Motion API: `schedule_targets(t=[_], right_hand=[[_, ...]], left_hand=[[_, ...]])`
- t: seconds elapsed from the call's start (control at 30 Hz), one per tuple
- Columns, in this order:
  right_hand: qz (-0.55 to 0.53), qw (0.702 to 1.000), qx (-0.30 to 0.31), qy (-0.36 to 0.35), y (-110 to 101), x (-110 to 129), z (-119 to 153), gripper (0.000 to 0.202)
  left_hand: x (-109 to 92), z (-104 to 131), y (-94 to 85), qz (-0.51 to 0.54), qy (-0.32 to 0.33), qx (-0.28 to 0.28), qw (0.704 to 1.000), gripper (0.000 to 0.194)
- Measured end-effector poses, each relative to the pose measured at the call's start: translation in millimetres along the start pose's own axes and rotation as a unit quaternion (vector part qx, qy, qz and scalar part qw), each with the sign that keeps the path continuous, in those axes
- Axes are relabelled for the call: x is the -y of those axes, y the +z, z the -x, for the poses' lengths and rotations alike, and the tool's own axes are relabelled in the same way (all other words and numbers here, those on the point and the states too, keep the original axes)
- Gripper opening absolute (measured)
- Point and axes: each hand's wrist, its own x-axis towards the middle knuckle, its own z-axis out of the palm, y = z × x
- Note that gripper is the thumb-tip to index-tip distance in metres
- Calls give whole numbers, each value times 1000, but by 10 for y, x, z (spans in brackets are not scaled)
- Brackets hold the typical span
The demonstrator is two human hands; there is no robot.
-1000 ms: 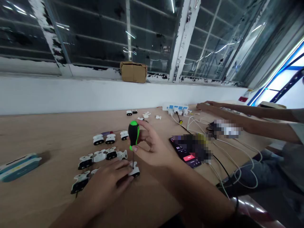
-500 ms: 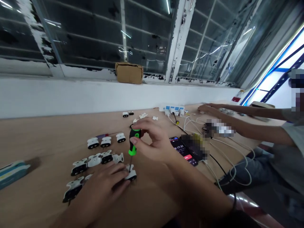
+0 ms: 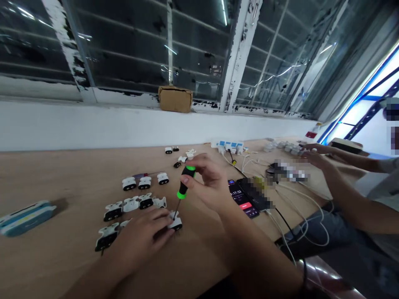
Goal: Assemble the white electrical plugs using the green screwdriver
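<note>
My right hand (image 3: 207, 182) is closed around a black and green screwdriver (image 3: 186, 182), its shaft slanting down. The tip meets a small white and black plastic part (image 3: 176, 223) on the table. My left hand (image 3: 149, 230) grips that part from the left, fingers against its side. Left of it runs a row of similar white and black parts (image 3: 131, 204). Another such part (image 3: 106, 238) lies closer, and the rest of its row is partly hidden by my left hand. Farther back stand several separate white and black pieces (image 3: 145, 183) beside a second screwdriver (image 3: 141, 176).
A phone (image 3: 241, 198) showing a timer lies right of my hand, by a dark device (image 3: 257, 199). White cables run from a power strip (image 3: 229, 145). A blue-white package (image 3: 28, 218) lies at left. A co-worker's hands (image 3: 314, 151) are at far right.
The view has shifted, so the table things appear farther right. The screwdriver leans more to the right in my right hand. The co-worker's hands have moved right, toward some clear small items.
</note>
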Motion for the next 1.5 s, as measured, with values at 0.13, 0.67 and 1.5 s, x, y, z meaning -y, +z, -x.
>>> schedule_targets(t=[0.13, 0.67, 1.5], right_hand=[[-27, 1000, 15, -2, 28, 18, 22, 20], [-58, 997, 33, 32, 105, 6, 102, 20], [44, 996, 76, 7, 16, 80, 54, 34]], left_hand=[[-16, -3, -22, 3, 3, 2, 1000, 15], [-40, -2, -23, -1, -20, 26, 999, 15], [-43, -10, -33, -1, 0, 6, 1000, 15]])
